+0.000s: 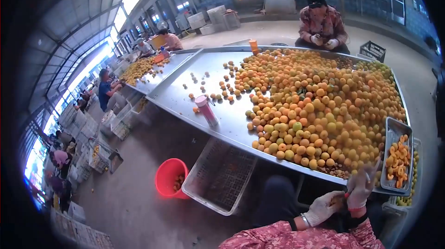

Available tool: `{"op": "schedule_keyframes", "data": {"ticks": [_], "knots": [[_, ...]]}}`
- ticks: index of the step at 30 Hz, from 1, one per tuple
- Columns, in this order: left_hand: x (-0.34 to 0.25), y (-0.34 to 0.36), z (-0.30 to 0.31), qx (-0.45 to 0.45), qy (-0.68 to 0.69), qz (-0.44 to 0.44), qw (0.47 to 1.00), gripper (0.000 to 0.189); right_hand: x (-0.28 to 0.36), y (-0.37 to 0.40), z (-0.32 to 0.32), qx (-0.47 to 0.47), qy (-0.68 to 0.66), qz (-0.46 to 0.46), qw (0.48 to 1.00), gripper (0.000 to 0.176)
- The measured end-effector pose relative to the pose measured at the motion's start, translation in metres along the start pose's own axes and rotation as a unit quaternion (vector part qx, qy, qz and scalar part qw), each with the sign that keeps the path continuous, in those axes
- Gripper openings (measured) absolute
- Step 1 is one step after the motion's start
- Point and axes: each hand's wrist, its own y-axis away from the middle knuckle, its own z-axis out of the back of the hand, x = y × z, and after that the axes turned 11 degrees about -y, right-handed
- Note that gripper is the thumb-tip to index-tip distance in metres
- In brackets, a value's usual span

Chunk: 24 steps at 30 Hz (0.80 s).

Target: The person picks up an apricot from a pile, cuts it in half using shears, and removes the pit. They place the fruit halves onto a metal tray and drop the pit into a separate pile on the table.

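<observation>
At the lower right, my left hand [323, 208], in a white knit glove, is closed around an orange-brown piece of fruit [338, 200], apparently an apricot and partly hidden by the fingers. Beside it and slightly higher is my gloved right hand [359, 187], its fingers curled and blurred by motion. A small red-handled tool shows at this hand, the red end [346, 195] sticking out towards the left hand; the rest is unclear. Both hands are in front of the table edge, near a heap of apricots [320, 110]. A metal tray [384, 175] with cut apricot pieces [397, 161] rests right of my right hand.
A pink bottle [206, 111] and orange cup [253, 47] stand on the metal table [176, 89]. On the floor are a red bucket [163, 179] and grey crate [197, 181]. A crate of green-yellow fruit [415, 165] is at right. Another person [322, 24] sits across.
</observation>
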Motion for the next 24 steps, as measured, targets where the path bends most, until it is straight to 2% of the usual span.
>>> {"op": "schedule_keyframes", "data": {"ticks": [2, 6, 8, 9, 12, 13, 15, 16, 18, 20, 22, 23, 24], "knots": [[0.016, -0.002, -0.005, 0.046, 0.142, -0.034, 0.988, 0.041, 0.008, 0.005, -0.003, 0.028, -0.026, -0.039, 0.999, 0.013], [0.005, 0.003, 0.003, 0.090, 0.107, 0.001, 0.990, 0.040, -0.008, 0.005, 0.020, 0.045, -0.052, -0.074, 0.995, 0.012], [-0.012, 0.008, 0.010, 0.115, 0.032, 0.039, 0.992, 0.041, -0.019, 0.003, 0.032, 0.024, -0.005, -0.088, 0.996, 0.011], [-0.006, 0.007, 0.009, 0.100, 0.010, 0.003, 0.995, 0.040, -0.019, 0.001, 0.031, 0.025, -0.006, -0.089, 0.996, 0.011], [0.002, 0.005, 0.002, 0.077, -0.019, -0.017, 0.997, 0.040, -0.019, -0.003, 0.032, -0.011, -0.025, -0.079, 0.996, 0.010], [0.001, 0.005, 0.003, 0.073, -0.020, -0.015, 0.997, 0.040, -0.020, -0.004, 0.035, -0.033, -0.042, -0.097, 0.994, 0.008], [-0.002, 0.005, 0.003, 0.067, -0.138, -0.058, 0.986, 0.037, -0.021, -0.009, 0.040, -0.087, -0.052, -0.145, 0.984, 0.005], [0.000, 0.005, 0.002, 0.067, -0.138, -0.055, 0.987, 0.037, -0.022, -0.009, 0.040, -0.088, -0.052, -0.148, 0.984, 0.005], [0.008, 0.007, -0.002, 0.040, -0.169, -0.129, 0.976, 0.034, -0.019, -0.005, 0.045, -0.131, -0.103, -0.207, 0.964, 0.005], [0.018, 0.011, -0.008, -0.003, -0.140, -0.169, 0.976, 0.034, -0.023, -0.003, 0.051, -0.169, -0.086, -0.214, 0.958, 0.002], [0.010, 0.020, -0.005, 0.003, -0.137, -0.151, 0.979, 0.039, -0.005, 0.004, 0.028, -0.211, -0.081, -0.249, 0.942, 0.014], [0.004, 0.025, -0.005, 0.014, -0.081, -0.127, 0.988, 0.040, 0.000, 0.006, 0.028, -0.212, -0.102, -0.283, 0.930, 0.025], [0.006, 0.026, -0.006, -0.008, -0.133, -0.148, 0.980, 0.041, -0.001, 0.012, 0.034, -0.174, -0.097, -0.281, 0.939, 0.019]]}}
